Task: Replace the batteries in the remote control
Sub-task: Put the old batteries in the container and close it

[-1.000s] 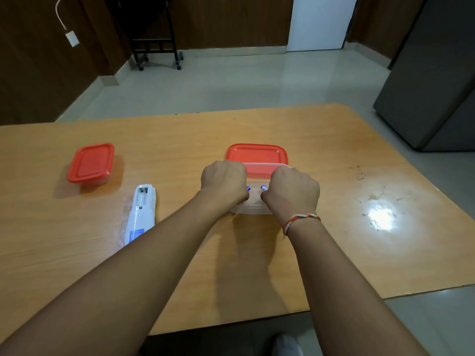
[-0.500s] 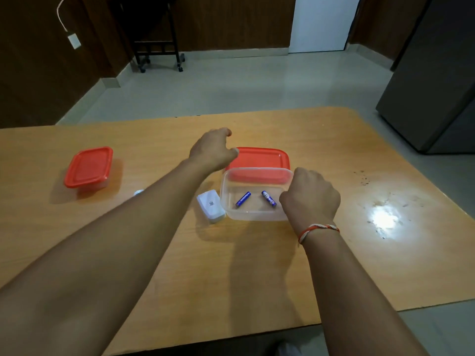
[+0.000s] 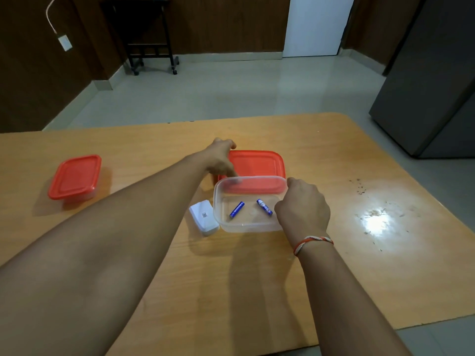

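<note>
In the middle of the frame our right hand [image 3: 303, 206] grips the right rim of the clear box [image 3: 246, 224], which stands on the bench [image 3: 257, 278]. Our left hand [image 3: 221, 158] is over the left end of the red lid [image 3: 257, 165], which lies flat just behind the box; the fingers point down at the lid's edge, but we cannot tell if they grip it or only touch it.

Two blue batteries [image 3: 237, 209] lie on the floor of the box, apart from each other, each at an angle. The white remote [image 3: 204, 220] is just left of the box; only its end shows, the rest is hidden under our left arm. A second box with a red lid [image 3: 74, 177] stands closed at the left of the frame.

We judge that the batteries are small, light, stiff and smooth, so they can roll or slip on the plastic. It is better to pinch one across its middle with thumb and finger, and to hold the box steady, because the empty box is light and will slide. The remote looks light and hard; we would hold it by its long sides, with the battery bay up.
</note>
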